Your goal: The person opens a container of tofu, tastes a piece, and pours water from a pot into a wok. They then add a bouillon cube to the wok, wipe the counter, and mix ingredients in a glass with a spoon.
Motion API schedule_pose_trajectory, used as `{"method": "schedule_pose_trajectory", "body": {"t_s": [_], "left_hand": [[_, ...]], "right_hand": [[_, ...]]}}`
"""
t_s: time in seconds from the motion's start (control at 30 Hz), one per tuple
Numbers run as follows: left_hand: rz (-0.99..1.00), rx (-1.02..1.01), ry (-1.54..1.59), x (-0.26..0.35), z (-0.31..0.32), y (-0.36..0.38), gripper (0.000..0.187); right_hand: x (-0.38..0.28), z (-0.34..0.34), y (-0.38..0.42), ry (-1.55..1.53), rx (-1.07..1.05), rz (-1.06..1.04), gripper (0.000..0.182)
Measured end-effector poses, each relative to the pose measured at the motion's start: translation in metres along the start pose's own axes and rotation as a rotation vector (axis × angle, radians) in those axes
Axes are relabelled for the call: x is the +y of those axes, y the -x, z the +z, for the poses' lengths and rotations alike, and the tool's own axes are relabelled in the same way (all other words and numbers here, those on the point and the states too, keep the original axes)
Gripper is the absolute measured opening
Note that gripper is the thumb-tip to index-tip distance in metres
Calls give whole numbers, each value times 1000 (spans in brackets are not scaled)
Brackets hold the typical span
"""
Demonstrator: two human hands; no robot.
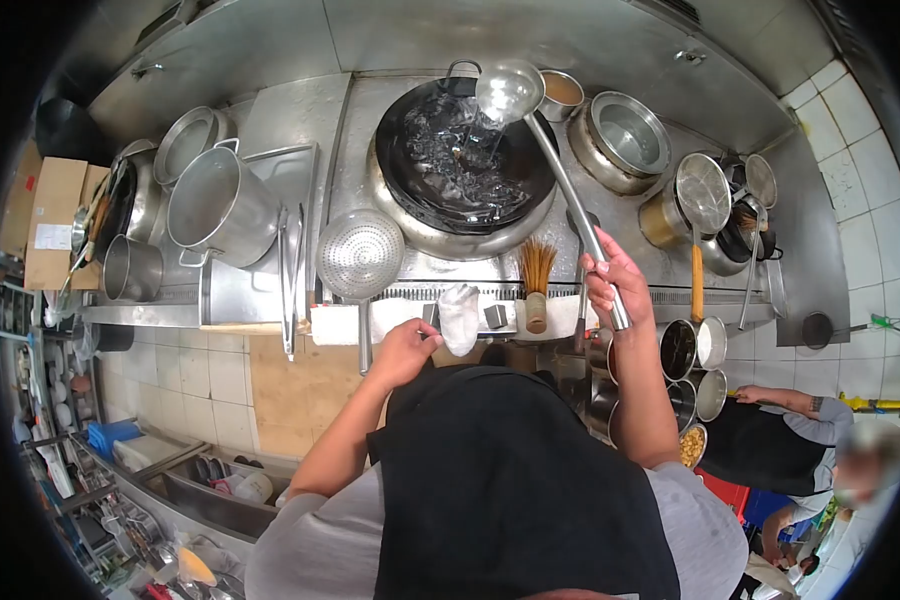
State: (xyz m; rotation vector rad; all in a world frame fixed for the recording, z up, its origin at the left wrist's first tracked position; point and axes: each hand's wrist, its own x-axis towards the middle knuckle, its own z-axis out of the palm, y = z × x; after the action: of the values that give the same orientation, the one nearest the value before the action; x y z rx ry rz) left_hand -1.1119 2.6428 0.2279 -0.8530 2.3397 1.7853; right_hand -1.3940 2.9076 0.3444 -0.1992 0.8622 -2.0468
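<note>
My right hand point(615, 275) is wrapped round the handle of a steel ladle point(510, 92), whose bowl is raised over the far right of a black wok point(395, 150). Clear liquid with a rippled, shiny surface lies in the wok, which sits on a round metal burner ring. At the counter's front edge, beside a dark knob point(431, 316), my left hand point(402, 352) is loosely curled with a gap between thumb and fingers; I see nothing in it. Just right of it hangs a white cloth point(459, 318). A perforated skimmer point(360, 255) lies to the wok's left.
A bamboo brush point(536, 285) stands at the wok's front right. Left are a large pot point(222, 205) and tongs point(291, 280). At right are a water-filled pot point(627, 135) and a wire strainer point(704, 195). Another person point(770, 450) is at the lower right.
</note>
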Motion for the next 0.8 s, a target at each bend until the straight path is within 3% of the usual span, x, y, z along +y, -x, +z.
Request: {"method": "schedule_pose_trajectory", "body": {"t_s": [0.23, 0.4, 0.7, 0.8], "left_hand": [[-10, -17, -93, 15, -6, 5, 25], [-6, -36, -64, 15, -5, 8, 26], [-5, -29, -119, 8, -7, 11, 24], [-21, -22, -90, 13, -3, 11, 22]], "right_hand": [[-37, 37, -3, 202, -105, -139, 73], [-51, 74, 7, 471, -32, -245, 80], [-22, 50, 40, 684, 51, -272, 83], [17, 10, 49, 952, 44, -397, 77]]}}
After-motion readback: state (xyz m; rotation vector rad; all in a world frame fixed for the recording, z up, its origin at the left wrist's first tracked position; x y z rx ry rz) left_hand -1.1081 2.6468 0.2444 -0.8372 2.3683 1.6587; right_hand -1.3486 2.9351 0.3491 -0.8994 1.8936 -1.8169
